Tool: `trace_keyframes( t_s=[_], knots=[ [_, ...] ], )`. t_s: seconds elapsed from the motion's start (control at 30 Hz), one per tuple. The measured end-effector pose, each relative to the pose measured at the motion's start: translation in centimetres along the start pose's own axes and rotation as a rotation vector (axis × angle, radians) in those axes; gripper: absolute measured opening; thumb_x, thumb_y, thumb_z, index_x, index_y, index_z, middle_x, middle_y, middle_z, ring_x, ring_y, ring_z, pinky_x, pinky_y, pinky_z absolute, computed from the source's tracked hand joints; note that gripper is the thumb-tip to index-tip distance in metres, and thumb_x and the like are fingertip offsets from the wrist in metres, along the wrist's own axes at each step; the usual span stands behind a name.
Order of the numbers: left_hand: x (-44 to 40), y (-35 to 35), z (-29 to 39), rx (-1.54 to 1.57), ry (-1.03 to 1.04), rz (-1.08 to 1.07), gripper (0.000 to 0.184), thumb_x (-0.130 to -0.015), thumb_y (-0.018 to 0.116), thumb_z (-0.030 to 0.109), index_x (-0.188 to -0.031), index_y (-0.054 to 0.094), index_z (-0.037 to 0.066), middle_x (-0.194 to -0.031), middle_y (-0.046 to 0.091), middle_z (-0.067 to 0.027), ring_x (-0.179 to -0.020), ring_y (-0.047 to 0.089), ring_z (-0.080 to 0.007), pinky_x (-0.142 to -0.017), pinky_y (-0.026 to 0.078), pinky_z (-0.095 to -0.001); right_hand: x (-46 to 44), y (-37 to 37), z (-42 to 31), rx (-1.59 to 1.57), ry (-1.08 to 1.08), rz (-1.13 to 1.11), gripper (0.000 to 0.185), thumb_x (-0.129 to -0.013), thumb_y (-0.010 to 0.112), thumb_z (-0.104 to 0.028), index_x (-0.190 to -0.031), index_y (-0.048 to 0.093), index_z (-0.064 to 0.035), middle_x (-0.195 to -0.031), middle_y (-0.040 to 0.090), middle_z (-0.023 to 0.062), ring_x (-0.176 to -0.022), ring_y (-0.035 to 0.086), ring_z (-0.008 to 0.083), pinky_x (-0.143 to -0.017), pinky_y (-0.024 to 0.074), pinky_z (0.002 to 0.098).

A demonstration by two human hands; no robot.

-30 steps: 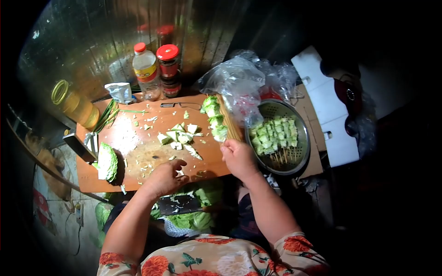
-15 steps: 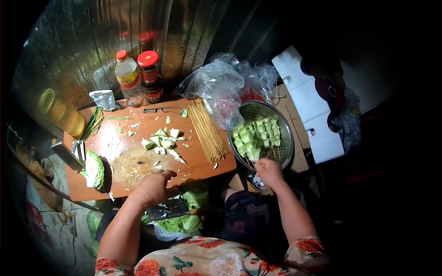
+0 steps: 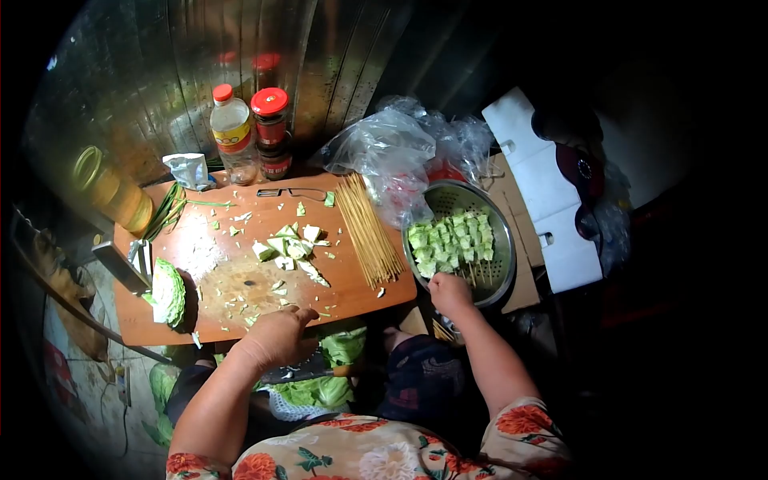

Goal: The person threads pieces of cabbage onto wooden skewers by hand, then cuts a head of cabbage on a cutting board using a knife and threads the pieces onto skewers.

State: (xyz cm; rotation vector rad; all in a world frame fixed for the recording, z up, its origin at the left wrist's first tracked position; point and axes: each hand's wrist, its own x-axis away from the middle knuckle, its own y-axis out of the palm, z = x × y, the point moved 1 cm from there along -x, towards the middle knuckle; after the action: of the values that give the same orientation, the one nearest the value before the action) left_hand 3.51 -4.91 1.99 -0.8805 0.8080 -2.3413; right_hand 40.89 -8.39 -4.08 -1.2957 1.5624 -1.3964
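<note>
My right hand (image 3: 450,294) is closed at the near rim of the metal colander (image 3: 512,264), on the stick end of a cabbage skewer (image 3: 426,258). Its pale green pieces lie against several other cabbage skewers (image 3: 468,236) in the colander. Over the front edge of the wooden board (image 3: 364,310), my left hand (image 3: 282,338) hovers with its fingers loosely apart and nothing in them. Beyond it on the board are cut cabbage pieces (image 3: 290,246). A bundle of bare bamboo skewers (image 3: 368,232) lies along the board's right side.
Half a cabbage (image 3: 168,293) sits at the board's left, beside a metal blade (image 3: 122,268). A peeler (image 3: 292,194), a bottle (image 3: 232,132) and red-lidded jars (image 3: 270,120) line the back. Plastic bags (image 3: 384,152) reach the colander. Below the board are a cleaver (image 3: 298,373) and cabbage leaves (image 3: 316,392).
My right hand has moved left and down at the colander, and the cabbage skewer it holds has come to lie beside the others. My left hand has barely shifted.
</note>
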Motion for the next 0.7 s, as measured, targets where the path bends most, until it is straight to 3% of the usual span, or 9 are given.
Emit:
trace_keyframes(
  t_s=[0.07, 0.3, 0.37, 0.43, 0.47, 0.5, 0.6, 0.7],
  knots=[
    [0.4, -0.3, 0.0, 0.011, 0.006, -0.001, 0.054, -0.080, 0.067, 0.030, -0.127, 0.052, 0.006, -0.117, 0.059, -0.0201, -0.105, 0.059, -0.0369, -0.090, 0.048, -0.0420, 0.1, 0.1, 0.0, 0.026, 0.037, -0.023, 0.019, -0.086, 0.059, -0.026, -0.083, 0.064, -0.0078, -0.082, 0.065, 0.0175, -0.081, 0.062, 0.0395, -0.072, 0.0486, 0.0473],
    [0.8, -0.3, -0.1, -0.012, 0.002, -0.008, 0.057, -0.079, 0.068, 0.032, -0.128, 0.051, 0.008, -0.118, 0.058, -0.0197, -0.104, 0.059, -0.0378, -0.089, 0.048, -0.0434, 0.6, -3.0, -2.4, 0.117, 0.111, -0.120, 0.028, -0.086, 0.060, -0.033, -0.082, 0.064, -0.0053, -0.082, 0.066, 0.0182, -0.083, 0.063, 0.0366, -0.074, 0.0496, 0.0459],
    [1.0, -0.3, -0.2, -0.016, -0.002, -0.005, 0.057, -0.079, 0.068, 0.033, -0.128, 0.051, 0.008, -0.118, 0.058, -0.0195, -0.104, 0.059, -0.0376, -0.089, 0.048, -0.0432, -0.6, -4.0, -3.2, 0.133, 0.110, -0.127, 0.031, -0.084, 0.061, -0.035, -0.091, 0.064, -0.0052, -0.085, 0.067, 0.0189, -0.085, 0.064, 0.0364, -0.075, 0.0499, 0.0461],
    [1.0, -0.2, -0.2, -0.023, -0.005, -0.002, 0.058, -0.079, 0.068, 0.033, -0.128, 0.051, 0.008, -0.119, 0.058, -0.0193, -0.104, 0.059, -0.0373, -0.089, 0.048, -0.0430, -2.2, -4.1, -3.5, 0.028, 0.014, 0.067, 0.035, -0.082, 0.063, -0.034, -0.104, 0.062, -0.0061, -0.090, 0.066, 0.0213, -0.086, 0.064, 0.0380, -0.075, 0.0499, 0.0471],
    [0.9, 0.0, -0.3, -0.036, -0.019, -0.019, 0.058, -0.079, 0.068, 0.033, -0.128, 0.051, 0.009, -0.119, 0.058, -0.0191, -0.104, 0.059, -0.0372, -0.089, 0.048, -0.0430, -3.6, -3.9, -3.5, 0.025, -0.016, 0.093, 0.045, -0.080, 0.065, -0.034, -0.114, 0.058, -0.0055, -0.096, 0.065, 0.0242, -0.091, 0.063, 0.0403, -0.078, 0.0497, 0.0480],
    [0.8, 0.1, -0.4, -0.050, -0.032, -0.036, 0.058, -0.078, 0.069, 0.033, -0.128, 0.051, 0.009, -0.119, 0.058, -0.0188, -0.104, 0.059, -0.0371, -0.089, 0.048, -0.0429, -4.8, -4.1, -4.2, 0.024, -0.022, 0.096, 0.045, -0.080, 0.065, -0.034, -0.114, 0.058, -0.0055, -0.096, 0.065, 0.0242, -0.091, 0.063, 0.0403, -0.078, 0.0497, 0.0480],
    [0.7, 0.5, -0.7, -0.083, -0.043, -0.038, 0.057, -0.079, 0.068, 0.034, -0.127, 0.052, 0.010, -0.118, 0.058, -0.0185, -0.104, 0.060, -0.0365, -0.089, 0.049, -0.0427, -8.8, -4.5, -6.8, -0.089, 0.159, 0.057, 0.071, -0.076, 0.070, -0.037, -0.133, 0.045, -0.0036, -0.115, 0.061, 0.0259, -0.107, 0.059, 0.0382, -0.092, 0.0467, 0.0427],
    [0.7, 0.3, -0.7, -0.114, -0.049, -0.044, 0.055, -0.080, 0.067, 0.035, -0.126, 0.052, 0.010, -0.116, 0.058, -0.0186, -0.103, 0.060, -0.0366, -0.087, 0.049, -0.0429, -13.1, -2.3, -6.6, -0.011, 0.130, 0.023, 0.064, -0.077, 0.070, -0.037, -0.127, 0.050, -0.0020, -0.113, 0.062, 0.0238, -0.106, 0.060, 0.0378, -0.091, 0.0473, 0.0424]
  ],
)
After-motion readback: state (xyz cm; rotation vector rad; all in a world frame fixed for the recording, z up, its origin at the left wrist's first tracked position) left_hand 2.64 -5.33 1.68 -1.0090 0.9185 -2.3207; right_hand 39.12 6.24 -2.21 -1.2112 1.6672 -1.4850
